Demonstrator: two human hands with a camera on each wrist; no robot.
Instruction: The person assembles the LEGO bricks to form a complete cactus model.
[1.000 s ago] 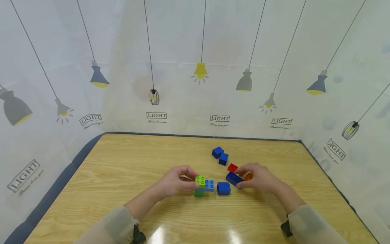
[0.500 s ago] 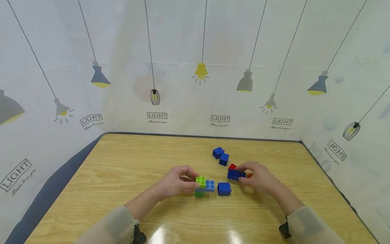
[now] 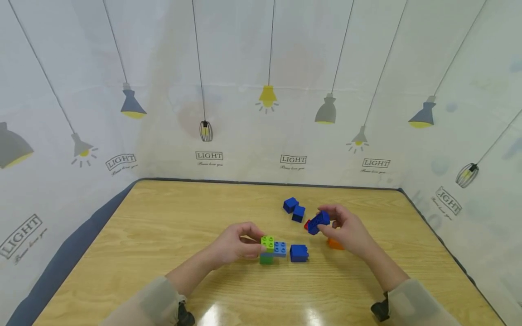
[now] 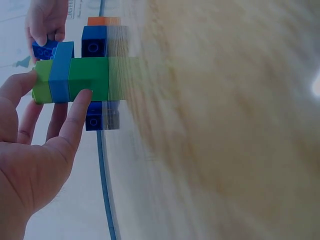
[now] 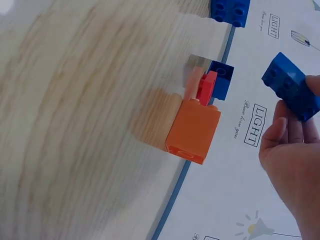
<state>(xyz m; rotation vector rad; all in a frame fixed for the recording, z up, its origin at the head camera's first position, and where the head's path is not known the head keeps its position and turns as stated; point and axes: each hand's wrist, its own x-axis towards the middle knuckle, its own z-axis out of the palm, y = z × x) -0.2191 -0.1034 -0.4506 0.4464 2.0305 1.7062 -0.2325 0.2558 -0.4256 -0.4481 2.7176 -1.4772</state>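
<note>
My left hand (image 3: 232,244) pinches a small stack of toy building bricks standing on the table. Its top brick is lime green (image 3: 267,243), with a light blue brick (image 3: 280,248) under it that juts out to the right. A darker green brick (image 4: 89,79) forms the base. My right hand (image 3: 348,230) holds a long dark blue brick (image 3: 318,222) between thumb and fingers, tilted and raised off the table. In the right wrist view, the studs of this blue brick (image 5: 287,86) face left.
Just right of the stack lies a blue brick (image 3: 299,253). Two more, a blue brick (image 3: 291,205) and its blue neighbour (image 3: 298,213), sit farther back. A thin red brick (image 5: 207,88) and an orange brick (image 5: 194,131) rest near my right hand on the wooden table (image 3: 183,208).
My right hand has picked up the long blue brick, turned it and lifted it upward, which uncovers more of the orange brick. The left hand and its stack have stayed put.
</note>
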